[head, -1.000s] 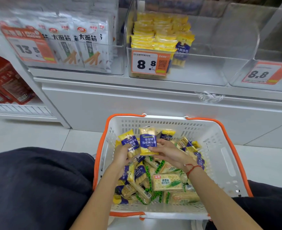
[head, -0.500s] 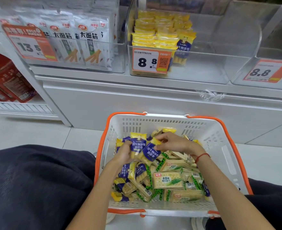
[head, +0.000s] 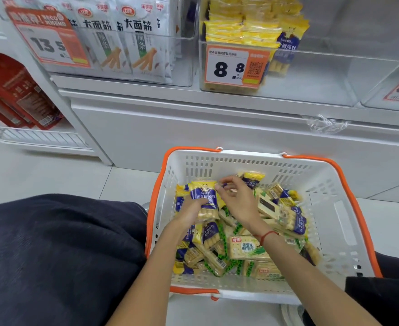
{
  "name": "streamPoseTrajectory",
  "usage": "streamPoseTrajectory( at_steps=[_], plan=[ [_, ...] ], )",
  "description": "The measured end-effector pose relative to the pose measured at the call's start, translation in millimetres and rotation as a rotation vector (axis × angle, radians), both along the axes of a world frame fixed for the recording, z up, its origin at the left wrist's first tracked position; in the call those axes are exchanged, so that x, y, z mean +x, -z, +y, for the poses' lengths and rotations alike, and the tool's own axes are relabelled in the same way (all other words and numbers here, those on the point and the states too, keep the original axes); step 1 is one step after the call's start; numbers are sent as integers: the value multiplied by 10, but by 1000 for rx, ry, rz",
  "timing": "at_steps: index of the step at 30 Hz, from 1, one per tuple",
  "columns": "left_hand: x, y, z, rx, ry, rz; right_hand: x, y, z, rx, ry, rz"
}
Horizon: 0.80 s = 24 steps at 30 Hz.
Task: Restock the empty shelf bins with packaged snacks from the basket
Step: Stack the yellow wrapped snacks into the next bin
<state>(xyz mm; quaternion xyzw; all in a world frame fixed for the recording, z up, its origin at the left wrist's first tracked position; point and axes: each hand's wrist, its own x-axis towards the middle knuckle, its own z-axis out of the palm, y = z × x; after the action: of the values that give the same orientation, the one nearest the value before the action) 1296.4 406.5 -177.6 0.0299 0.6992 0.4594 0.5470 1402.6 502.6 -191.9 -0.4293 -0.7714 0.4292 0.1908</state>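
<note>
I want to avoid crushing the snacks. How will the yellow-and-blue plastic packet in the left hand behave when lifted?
The yellow-and-blue plastic packet looks light, since the left hand grips a few at once. Its glossy film probably slips, so packets may slide apart. The biscuit sticks visible inside seem brittle; a hard squeeze could snap them.

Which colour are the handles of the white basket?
Orange; the head view shows the basket handles clearly along the rim.
</note>
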Motion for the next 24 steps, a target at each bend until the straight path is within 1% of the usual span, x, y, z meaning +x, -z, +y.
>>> streamPoseTrajectory(
  at_steps=[1, 2, 3, 5, 6, 8, 10, 12, 14, 16, 18, 20, 22, 24],
  plan=[
    [-48, 19, 19, 0, -46, 47, -2, 82, -27, 50, 25, -68],
    [-87, 6, 26, -2, -65, 108, 0, 175, -63, 67, -16, -170],
    [-117, -2, 18, 1, -82, 179, -3, 273, -112, 55, -123, -292],
    [-152, -48, 18, 17, -127, 263, -38, 451, -239, 38, -397, -524],
    [-181, -16, 27, 49, -151, 278, -70, 511, -302, 59, -477, -611],
    [-214, 7, 55, 104, -190, 289, -147, 607, -399, 112, -548, -753],
    [-235, 34, 83, 117, -252, 235, -219, 668, -472, 157, -614, -842],
    [-247, 71, 83, 106, -322, 143, -268, 699, -509, 113, -628, -818],
    [-244, 48, 61, 135, -374, 49, -280, 669, -479, -88, -584, -701],
    [-230, 37, 40, 156, -388, -13, -249, 564, -373, -293, -583, -607],
    [-213, 12, 39, 172, -394, -36, -177, 345, -166, -314, -629, -581],
    [-194, -26, 77, 177, -393, -37, -96, -17, 75, -345, -705, -592],
    [-157, -90, 114, 192, -372, -30, -16, -451, 323, -364, -786, -643],
    [-106, -177, 153, 222, -354, -73, 29, -878, 538, -387, -849, -686]
  ],
)
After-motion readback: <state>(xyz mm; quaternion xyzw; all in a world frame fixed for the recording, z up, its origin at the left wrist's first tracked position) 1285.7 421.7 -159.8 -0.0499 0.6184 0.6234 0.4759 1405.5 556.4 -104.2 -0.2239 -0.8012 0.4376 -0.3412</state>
